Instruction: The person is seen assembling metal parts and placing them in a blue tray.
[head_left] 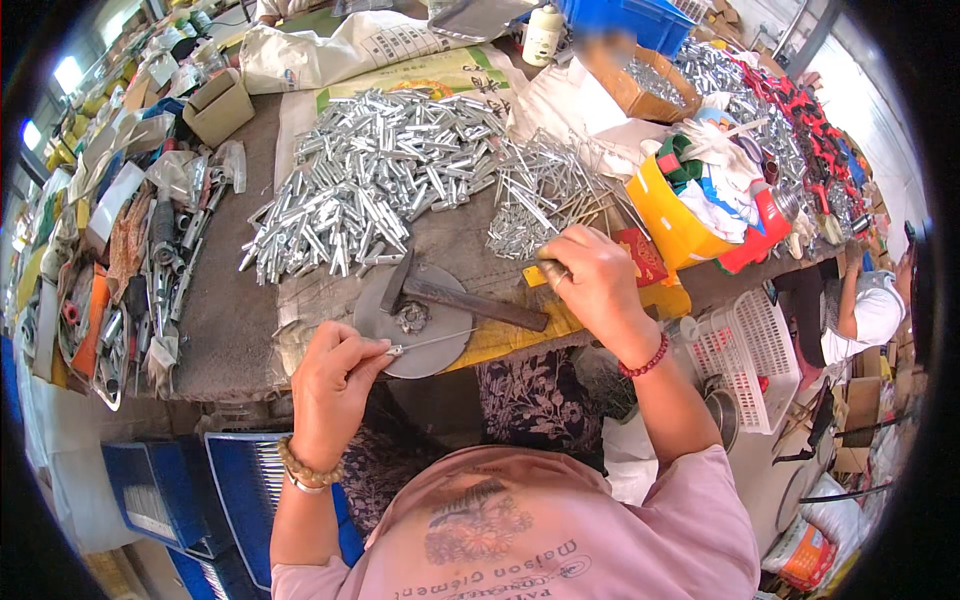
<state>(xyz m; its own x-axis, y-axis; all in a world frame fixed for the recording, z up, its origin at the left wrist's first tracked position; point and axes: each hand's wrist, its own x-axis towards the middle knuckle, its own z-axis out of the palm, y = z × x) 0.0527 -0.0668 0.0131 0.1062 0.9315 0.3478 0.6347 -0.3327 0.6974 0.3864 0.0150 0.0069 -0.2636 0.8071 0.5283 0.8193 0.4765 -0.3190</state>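
My left hand is closed, pinching a thin metal rod by a small fitting at its end. The rod points right, above a round grey metal plate. On this plate rests a hammer with a wooden handle, its head beside a small lumpy metal piece. My right hand is held over the table's front edge with thumb and fingers pressed together; whatever is between them is hidden. Just beyond it lies a heap of thin rods and small pins.
A big pile of silver metal pieces covers the table's middle. To the right stand a yellow bin stuffed with cloths and a cardboard box of small parts. Tools crowd the left. Blue crates sit below.
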